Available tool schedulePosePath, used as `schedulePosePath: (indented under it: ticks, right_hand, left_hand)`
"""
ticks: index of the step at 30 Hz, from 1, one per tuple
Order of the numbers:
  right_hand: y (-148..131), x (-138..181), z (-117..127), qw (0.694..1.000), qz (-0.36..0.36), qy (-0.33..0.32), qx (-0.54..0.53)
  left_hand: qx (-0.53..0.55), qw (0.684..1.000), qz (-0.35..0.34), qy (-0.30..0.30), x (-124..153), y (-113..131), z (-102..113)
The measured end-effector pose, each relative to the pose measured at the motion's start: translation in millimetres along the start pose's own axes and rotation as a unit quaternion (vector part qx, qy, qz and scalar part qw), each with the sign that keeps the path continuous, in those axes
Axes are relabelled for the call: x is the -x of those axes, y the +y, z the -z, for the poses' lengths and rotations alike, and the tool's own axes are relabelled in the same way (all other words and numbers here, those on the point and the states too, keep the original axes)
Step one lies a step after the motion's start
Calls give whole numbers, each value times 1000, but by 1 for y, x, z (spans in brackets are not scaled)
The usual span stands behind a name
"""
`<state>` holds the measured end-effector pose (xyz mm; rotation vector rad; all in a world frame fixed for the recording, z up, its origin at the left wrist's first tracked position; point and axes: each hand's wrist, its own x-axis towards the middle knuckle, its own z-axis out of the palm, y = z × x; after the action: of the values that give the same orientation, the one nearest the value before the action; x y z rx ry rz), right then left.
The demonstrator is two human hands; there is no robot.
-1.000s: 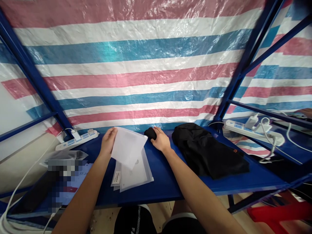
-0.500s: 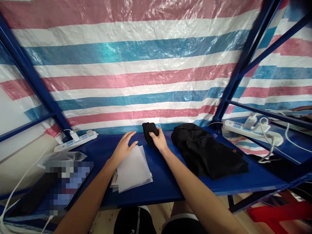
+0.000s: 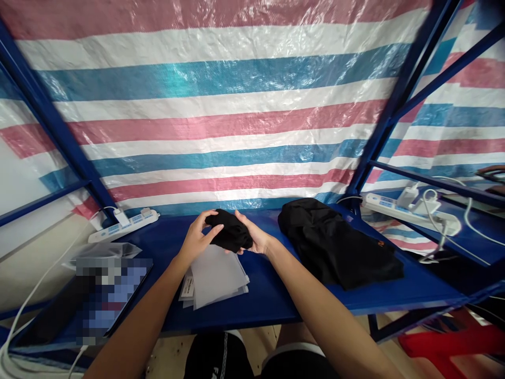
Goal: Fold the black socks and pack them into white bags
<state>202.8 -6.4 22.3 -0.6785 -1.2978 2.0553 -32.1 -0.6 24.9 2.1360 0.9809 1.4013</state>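
Note:
A small folded bundle of black cloth [image 3: 228, 230] is held between both hands above the blue tabletop [image 3: 272, 295]. My left hand [image 3: 200, 236] grips its left end, thumb on the near side and fingers over the far side. Around the right end is my right hand [image 3: 254, 238], with some fingertips showing beneath the cloth. Below the bundle lie frosted zip bags [image 3: 219, 279], overlapping, with a white printed label [image 3: 188, 288] at their left. To the right, a larger black garment [image 3: 335, 245] with a small orange mark is spread out.
Power strips [image 3: 124, 226] stand at the left and the right [image 3: 410, 210], with white cables trailing off. A tablet-like device [image 3: 114, 300], partly blurred, lies at left beside a clear plastic bag [image 3: 104, 252]. Blue metal posts and a striped sheet [image 3: 236, 126] bound the back.
My right hand has brought the black bundle left and nearer, turning it sideways over the bags. My left hand, open before, has closed on its left end.

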Motion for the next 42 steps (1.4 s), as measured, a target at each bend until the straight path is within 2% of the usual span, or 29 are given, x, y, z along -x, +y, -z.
schedulePosePath:
  ticks: [3, 5, 7, 9, 12, 14, 16, 22, 26, 30, 33, 37, 40, 42]
  right_hand:
    - [5, -3, 11, 998, -45, -30, -9]
    - [7, -4, 17, 997, -51, -47, -26]
    - [7, -4, 20, 997, -36, -61, -42]
    - [6, -4, 20, 997, -12, -64, -44]
    - [5, -4, 16, 999, 33, -18, -26]
    - [5, -5, 14, 998, 55, 31, -17]
    - [6, -6, 13, 996, 68, 61, -24]
    - [9, -11, 15, 991, 76, 94, -60]
    - [9, -13, 16, 984, 80, 125, -95]
    - [5, -12, 20, 970, 99, 160, -153]
    - [0, -9, 24, 961, 115, 170, -187]
    - [-10, -4, 26, 962, 84, 161, -203]
    - [-24, 7, 26, 958, 15, 205, -201]
    - [-39, 23, 26, 952, 4, 245, -183]
  left_hand:
    - [51, 993, 70, 80, -2, -5, -2]
    - [112, 979, 112, 131, -4, -9, -1]
    - [200, 950, 164, 174, -6, -14, 1]
    - [283, 907, 237, 201, -7, -19, 4]
    - [348, 860, 325, 184, -6, -25, 10]
    - [360, 854, 342, 157, -6, -25, 12]
    - [354, 861, 339, 134, -6, -23, 13]
    - [246, 930, 251, 106, -4, -12, 10]
    - [228, 949, 214, 33, -2, -15, 14]
    - [186, 972, 144, 6, -1, -7, 21]
    - [138, 988, 31, -62, 2, 20, 26]
    - [62, 975, -100, -189, 15, 74, 22]
    - [-12, 962, -150, -227, 26, 108, 8]
    - [-48, 958, -173, -224, 33, 126, -4]
